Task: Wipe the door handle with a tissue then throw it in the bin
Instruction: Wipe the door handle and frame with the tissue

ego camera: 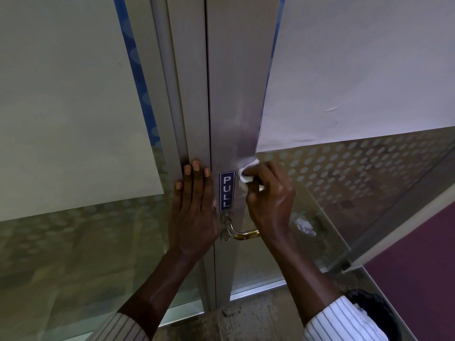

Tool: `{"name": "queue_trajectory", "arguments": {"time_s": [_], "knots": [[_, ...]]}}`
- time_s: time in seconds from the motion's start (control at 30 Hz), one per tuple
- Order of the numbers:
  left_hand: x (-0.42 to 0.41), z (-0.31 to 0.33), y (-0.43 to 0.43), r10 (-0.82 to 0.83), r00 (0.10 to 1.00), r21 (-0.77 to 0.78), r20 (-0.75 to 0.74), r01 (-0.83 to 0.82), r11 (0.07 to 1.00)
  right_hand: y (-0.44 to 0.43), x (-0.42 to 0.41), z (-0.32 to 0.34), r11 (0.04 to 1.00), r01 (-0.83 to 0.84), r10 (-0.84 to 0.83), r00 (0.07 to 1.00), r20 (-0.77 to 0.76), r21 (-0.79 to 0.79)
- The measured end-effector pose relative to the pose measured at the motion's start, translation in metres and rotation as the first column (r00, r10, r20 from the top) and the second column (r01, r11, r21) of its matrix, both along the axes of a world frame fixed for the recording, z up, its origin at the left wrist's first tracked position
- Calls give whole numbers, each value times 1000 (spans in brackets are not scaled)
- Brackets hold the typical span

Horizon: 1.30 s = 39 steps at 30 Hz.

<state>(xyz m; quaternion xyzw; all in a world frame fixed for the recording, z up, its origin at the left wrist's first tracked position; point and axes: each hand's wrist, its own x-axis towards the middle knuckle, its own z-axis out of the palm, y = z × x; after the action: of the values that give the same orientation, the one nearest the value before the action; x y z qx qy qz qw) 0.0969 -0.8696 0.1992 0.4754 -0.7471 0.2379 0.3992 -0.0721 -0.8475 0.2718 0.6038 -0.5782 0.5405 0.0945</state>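
A brass lever door handle [242, 233] sticks out of the grey metal door frame [234, 94], just below a blue PULL sign [227, 190]. My right hand [269, 200] grips a crumpled white tissue [246, 172] and presses it on the frame beside the sign, above the handle. Left of the sign, my left hand [193, 210] lies flat against the frame with fingers spread, holding nothing. A black bin [376, 313] shows at the bottom right, partly hidden by my right sleeve.
Frosted, dotted glass panels [73, 94] flank the frame on both sides. A white reflection of the tissue [305, 226] shows in the right glass. The floor [246, 321] below is rough and speckled; a purple wall [418, 254] stands at the right.
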Motion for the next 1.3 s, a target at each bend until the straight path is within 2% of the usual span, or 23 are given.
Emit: {"name": "queue_trajectory", "arguments": {"time_s": [0.17, 0.23, 0.3, 0.4, 0.47, 0.53, 0.7, 0.77, 0.83, 0.97, 1.03, 1.1, 1.23, 1.3], "knots": [[1, -2, -2, -22, 1000, -3, 0, 22, 1000, 17, 8, -52, 941, 41, -26, 999, -46, 336], [1, -3, -3, -20, 1000, 1, 1, 20, 1000, 17, 7, -49, 927, 44, -31, 999, -41, 371], [1, -3, -3, -17, 1000, 4, -2, 17, 1000, 14, 5, -32, 956, 18, -11, 1000, -27, 294], [0, -4, -3, -13, 1000, 3, -12, 13, 1000, 3, 0, 5, 999, -15, 14, 1000, 15, 47], [0, -4, -3, -15, 1000, 12, -18, 15, 1000, -2, -1, 19, 998, -15, 17, 999, 33, -65], [1, -4, -3, -5, 1000, 6, -3, 5, 1000, -1, 3, 12, 998, -13, 16, 999, 37, -59], [2, 0, -1, -29, 1000, 4, 0, 29, 1000, 15, 13, -44, 957, 30, -26, 1000, -15, 290], [2, 0, -2, -38, 999, 3, 3, 38, 999, 17, 12, -49, 946, 19, -7, 999, -37, 324], [2, 0, -2, -31, 1000, 2, -2, 31, 1000, 13, 7, -40, 958, -8, 14, 1000, -20, 287], [0, -2, -3, -28, 999, 14, -22, 28, 999, 1, -4, -11, 998, -40, 39, 999, 25, 52], [0, -5, -4, -30, 999, 9, -15, 30, 999, -1, -3, -10, 999, -46, 46, 998, 39, 13], [2, -7, -4, -27, 1000, 4, -6, 28, 1000, 3, 3, -23, 996, -36, 35, 999, 19, 85], [3, -7, -5, -47, 999, -8, -5, 47, 999, 13, 8, -57, 921, -22, 25, 1000, -4, 389], [4, -8, -6, -47, 999, -8, -2, 47, 999, 14, 8, -57, 898, -22, 23, 1000, 4, 440]]}}
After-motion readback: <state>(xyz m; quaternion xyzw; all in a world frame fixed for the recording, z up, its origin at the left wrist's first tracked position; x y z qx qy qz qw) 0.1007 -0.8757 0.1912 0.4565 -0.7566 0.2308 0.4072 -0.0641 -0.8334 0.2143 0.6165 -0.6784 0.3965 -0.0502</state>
